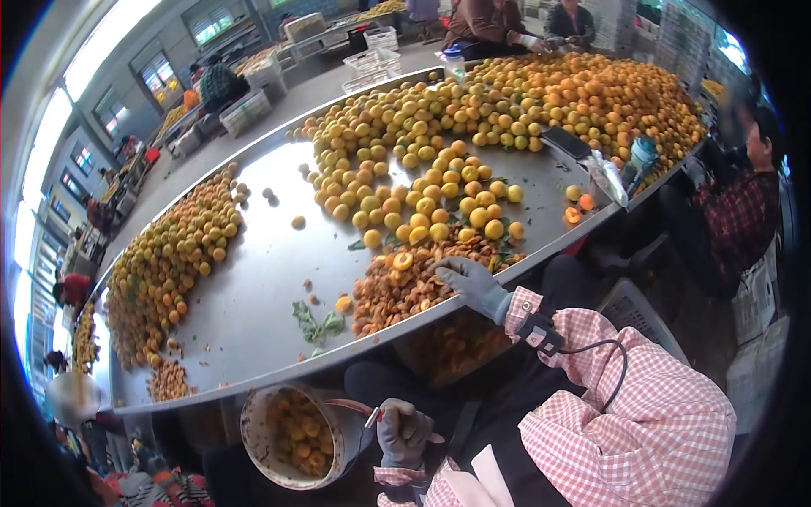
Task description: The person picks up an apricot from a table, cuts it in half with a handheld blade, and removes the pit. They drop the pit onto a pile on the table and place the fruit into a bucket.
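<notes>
My right hand [477, 286], in a grey glove, reaches over the table's near edge with its fingers stretched out and apart. The fingertips are at a heap of brown apricot pits [397, 296]. Beside them on the heap lies a halved apricot [402, 261]. Whole apricots [422, 203] spread out behind the pits. Lower down, my left hand [404, 431], also gloved, is closed around a slim tool with a short metal tip [372, 417]. That tip points toward a white bucket [253, 431] holding apricot pieces [300, 431], left of the hand.
The metal table [262, 304] carries another apricot pile [173, 262] at left and a large one [583, 93] at the back. A phone [566, 144], a bottle [644, 152] and green leaves [317, 323] lie on it. A person in plaid [739, 211] sits at right.
</notes>
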`<action>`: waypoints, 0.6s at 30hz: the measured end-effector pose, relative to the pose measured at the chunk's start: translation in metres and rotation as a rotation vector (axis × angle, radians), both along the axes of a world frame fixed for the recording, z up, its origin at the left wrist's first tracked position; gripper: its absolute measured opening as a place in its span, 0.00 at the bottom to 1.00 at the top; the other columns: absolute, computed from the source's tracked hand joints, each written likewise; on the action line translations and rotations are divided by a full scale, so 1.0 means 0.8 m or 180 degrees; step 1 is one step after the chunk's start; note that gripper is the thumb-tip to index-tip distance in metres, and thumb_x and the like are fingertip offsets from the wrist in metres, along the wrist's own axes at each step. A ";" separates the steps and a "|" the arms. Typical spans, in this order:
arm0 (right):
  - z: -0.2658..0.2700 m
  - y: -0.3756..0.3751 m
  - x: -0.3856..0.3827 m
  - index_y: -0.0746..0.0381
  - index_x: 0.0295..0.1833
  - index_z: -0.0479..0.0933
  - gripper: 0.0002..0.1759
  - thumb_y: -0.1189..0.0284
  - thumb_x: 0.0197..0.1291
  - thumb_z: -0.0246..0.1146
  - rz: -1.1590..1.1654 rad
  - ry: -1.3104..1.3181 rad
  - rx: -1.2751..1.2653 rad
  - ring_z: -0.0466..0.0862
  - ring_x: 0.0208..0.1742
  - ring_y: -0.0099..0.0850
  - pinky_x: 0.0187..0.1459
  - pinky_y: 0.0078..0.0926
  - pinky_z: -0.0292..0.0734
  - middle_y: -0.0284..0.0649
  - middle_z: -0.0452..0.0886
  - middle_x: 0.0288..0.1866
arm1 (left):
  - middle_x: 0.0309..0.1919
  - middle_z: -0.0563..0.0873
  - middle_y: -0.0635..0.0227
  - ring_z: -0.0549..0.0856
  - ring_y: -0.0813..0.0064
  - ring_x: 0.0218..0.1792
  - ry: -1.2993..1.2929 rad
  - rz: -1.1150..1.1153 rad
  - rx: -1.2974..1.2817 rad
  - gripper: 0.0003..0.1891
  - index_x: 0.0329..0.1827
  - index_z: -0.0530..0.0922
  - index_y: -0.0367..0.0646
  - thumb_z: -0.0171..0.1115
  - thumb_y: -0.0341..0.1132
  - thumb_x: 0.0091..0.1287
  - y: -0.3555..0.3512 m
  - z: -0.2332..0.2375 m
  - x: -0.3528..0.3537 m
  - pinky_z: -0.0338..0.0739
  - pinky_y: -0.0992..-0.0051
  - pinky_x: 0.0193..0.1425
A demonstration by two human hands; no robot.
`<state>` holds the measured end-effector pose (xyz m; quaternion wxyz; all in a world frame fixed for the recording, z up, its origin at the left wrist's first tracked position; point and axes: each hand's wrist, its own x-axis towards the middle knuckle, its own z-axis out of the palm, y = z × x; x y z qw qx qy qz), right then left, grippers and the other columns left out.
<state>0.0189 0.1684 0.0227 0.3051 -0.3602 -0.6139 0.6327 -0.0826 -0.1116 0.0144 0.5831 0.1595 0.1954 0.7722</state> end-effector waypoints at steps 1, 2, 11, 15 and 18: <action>-0.020 0.018 0.016 0.64 0.51 0.79 0.14 0.67 0.65 0.62 -0.0147 -0.0120 0.0411 0.78 0.38 0.19 0.41 0.17 0.75 0.32 0.81 0.38 | 0.13 0.64 0.78 0.60 0.85 0.09 0.0036 0.0033 -0.0235 0.17 0.41 0.77 0.41 0.50 0.47 0.75 0.007 -0.002 0.001 0.56 0.79 0.15; -0.027 0.032 0.032 0.64 0.51 0.79 0.14 0.67 0.65 0.62 -0.0214 -0.0110 0.0418 0.78 0.38 0.19 0.41 0.17 0.75 0.32 0.81 0.38 | 0.12 0.64 0.78 0.60 0.84 0.09 0.0072 0.0070 -0.0467 0.16 0.40 0.78 0.42 0.54 0.47 0.73 0.014 -0.005 0.002 0.55 0.79 0.15; -0.011 0.170 0.119 0.55 0.54 0.80 0.18 0.68 0.57 0.67 -0.0914 -0.1888 0.1726 0.84 0.42 0.31 0.47 0.27 0.78 0.41 0.83 0.37 | 0.12 0.63 0.79 0.58 0.85 0.09 0.0278 -0.0184 -0.1362 0.17 0.39 0.79 0.46 0.51 0.50 0.74 0.059 -0.035 0.017 0.54 0.78 0.15; 0.019 0.198 0.087 0.53 0.63 0.73 0.28 0.61 0.56 0.65 -0.0382 -0.2357 0.1051 0.83 0.47 0.41 0.51 0.39 0.78 0.49 0.81 0.48 | 0.12 0.63 0.78 0.59 0.84 0.09 0.0436 -0.0169 -0.1554 0.16 0.40 0.78 0.43 0.53 0.48 0.73 0.073 -0.044 0.021 0.54 0.78 0.14; -0.014 0.212 0.068 0.55 0.58 0.74 0.23 0.61 0.56 0.60 0.0270 -0.3221 0.2090 0.81 0.53 0.46 0.54 0.40 0.76 0.48 0.80 0.53 | 0.13 0.64 0.76 0.60 0.83 0.09 0.0580 -0.0183 -0.1638 0.16 0.41 0.78 0.40 0.55 0.47 0.73 0.080 -0.045 0.025 0.54 0.77 0.14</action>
